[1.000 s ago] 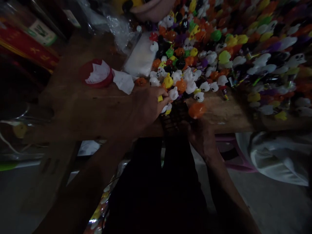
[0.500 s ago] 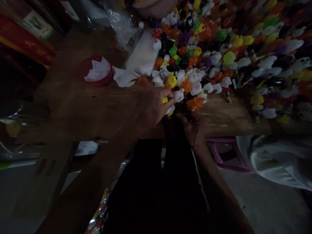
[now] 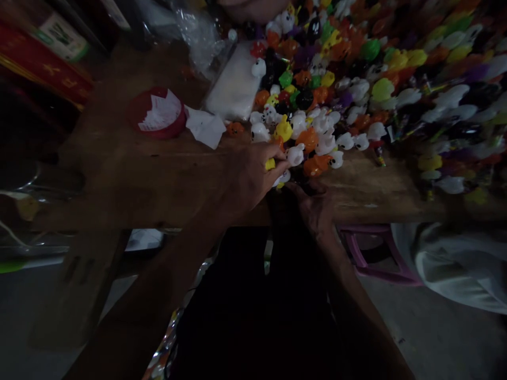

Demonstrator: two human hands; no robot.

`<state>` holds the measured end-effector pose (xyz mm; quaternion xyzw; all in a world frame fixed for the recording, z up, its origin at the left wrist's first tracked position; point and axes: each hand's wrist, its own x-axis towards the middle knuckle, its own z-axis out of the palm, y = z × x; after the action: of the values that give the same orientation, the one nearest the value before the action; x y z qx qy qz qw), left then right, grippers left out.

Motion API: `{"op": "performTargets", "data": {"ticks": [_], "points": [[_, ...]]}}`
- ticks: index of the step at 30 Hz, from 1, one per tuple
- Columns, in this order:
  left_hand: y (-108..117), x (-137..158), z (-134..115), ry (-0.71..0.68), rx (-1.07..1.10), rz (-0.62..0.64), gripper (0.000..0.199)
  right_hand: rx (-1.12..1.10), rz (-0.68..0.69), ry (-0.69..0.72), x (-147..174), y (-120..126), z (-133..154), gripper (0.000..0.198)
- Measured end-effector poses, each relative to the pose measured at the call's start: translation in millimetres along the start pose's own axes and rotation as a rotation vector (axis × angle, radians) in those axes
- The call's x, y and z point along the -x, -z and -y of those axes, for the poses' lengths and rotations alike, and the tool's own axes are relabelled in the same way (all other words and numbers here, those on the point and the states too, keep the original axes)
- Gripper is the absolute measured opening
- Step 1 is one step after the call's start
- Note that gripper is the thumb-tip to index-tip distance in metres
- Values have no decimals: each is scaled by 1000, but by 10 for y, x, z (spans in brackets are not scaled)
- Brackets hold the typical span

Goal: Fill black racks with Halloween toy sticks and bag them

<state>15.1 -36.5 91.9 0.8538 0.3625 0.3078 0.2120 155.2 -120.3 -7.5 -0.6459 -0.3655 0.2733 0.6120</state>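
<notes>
The left hand (image 3: pixel 247 174) draws thumb and finger close together beside a small, glossy white plastic figure (image 3: pixel 295 154) at its two o'clock; whether they grip it, I cannot tell. The right hand (image 3: pixel 317 211) is shadowed, its grip unclear, with a glossy orange plastic figure (image 3: pixel 316 166) at its twelve o'clock.

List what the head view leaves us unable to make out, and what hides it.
All in the head view:
Right hand: dark shadow hides whether it holds anything.
White-and-yellow figurine: partly covered by left hand.
Paper slips: print too small to read.
Pinkish container: cut off by the top edge.
</notes>
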Motion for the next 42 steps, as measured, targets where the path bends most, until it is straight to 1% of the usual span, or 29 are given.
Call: {"op": "performTargets", "data": {"ticks": [5,10,13,15,17,19,22,24,27,29,32,34,35,36,39,41,42], "points": [[-8,23,29,-9,42,18,2,-49,5,-32,4,13,-20,32],[-97,77,111,29,78,-2,5,5,24,-54,-1,30,42,31],[-124,89,145,48,101,-7,10,19,8,-53,9,15,19,31],[-113,85,145,55,113,5,9,67,-4,-34,18,7,-14,32],[-86,70,126,49,115,15,6,146,-7,-1,25,6,-36,31],[-64,50,102,26,123,4,4,255,7,63,29,12,-32,26],[-76,32,99,-40,150,-43,7,460,87,180,23,26,6,19],[-119,43,131,-85,172,-85,12,546,137,234,11,34,23,17],[-197,95,211,-151,252,-178,19,505,149,288,-16,45,6,21],[-215,129,252,-171,299,-219,19,454,156,323,-38,50,-24,23],[-151,138,235,-176,277,-264,15,436,185,386,-71,57,-73,23],[-64,104,167,-237,201,-291,12,444,202,416,-87,65,-100,24],[-20,76,123,-286,146,-280,12,449,204,429,-93,71,-112,25],[16,43,81,-339,85,-240,13,456,206,438,-98,78,-122,25],[50,-57,7,-467,-86,-19,26,479,213,475,-106,104,-145,26],[14,-96,18,-491,-169,87,33,478,226,518,-108,116,-157,24],[-11,-103,36,-479,-203,106,34,469,224,540,-106,118,-162,23]]}}
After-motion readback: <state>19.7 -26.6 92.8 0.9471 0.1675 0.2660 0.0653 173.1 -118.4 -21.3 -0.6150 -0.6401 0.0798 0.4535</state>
